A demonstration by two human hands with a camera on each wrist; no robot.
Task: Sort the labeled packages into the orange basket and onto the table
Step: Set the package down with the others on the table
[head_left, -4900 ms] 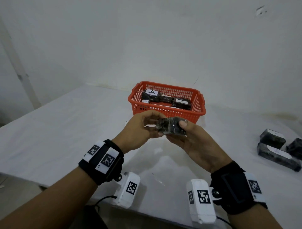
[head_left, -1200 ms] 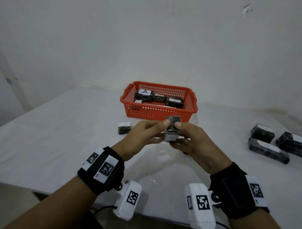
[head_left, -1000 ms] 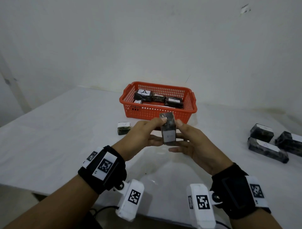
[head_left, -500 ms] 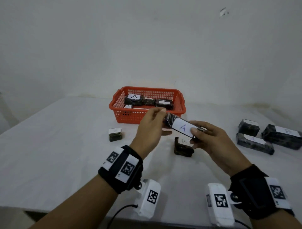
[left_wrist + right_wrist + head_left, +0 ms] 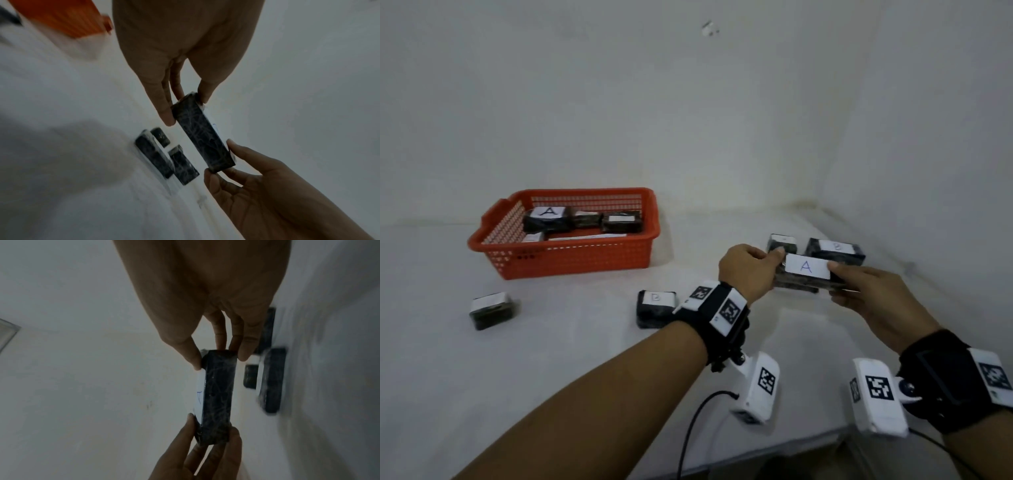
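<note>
Both hands hold a long dark package point(image 5: 806, 270) with a white label marked A facing up, above the table's right side. My left hand point(image 5: 774, 270) pinches its left end and my right hand point(image 5: 837, 281) pinches its right end. In the left wrist view, thumb and fingers of the left hand point(image 5: 185, 105) clamp the package point(image 5: 202, 134). The right wrist view shows the right hand point(image 5: 218, 356) doing the same to the package point(image 5: 218, 394). The orange basket point(image 5: 571, 260) stands at the back left with several packages inside, one of them point(image 5: 547, 217) marked A.
A package marked B point(image 5: 655, 306) lies mid-table, and another package point(image 5: 491, 310) sits in front of the basket. Further packages point(image 5: 835, 251) point(image 5: 782, 243) lie just beyond the hands, near the right wall. The table's front edge point(image 5: 774, 448) runs below my wrists.
The package has been turned from upright to flat, so its A label faces up. Both hands carried it right, over the packages by the right wall. The view swung right too.
</note>
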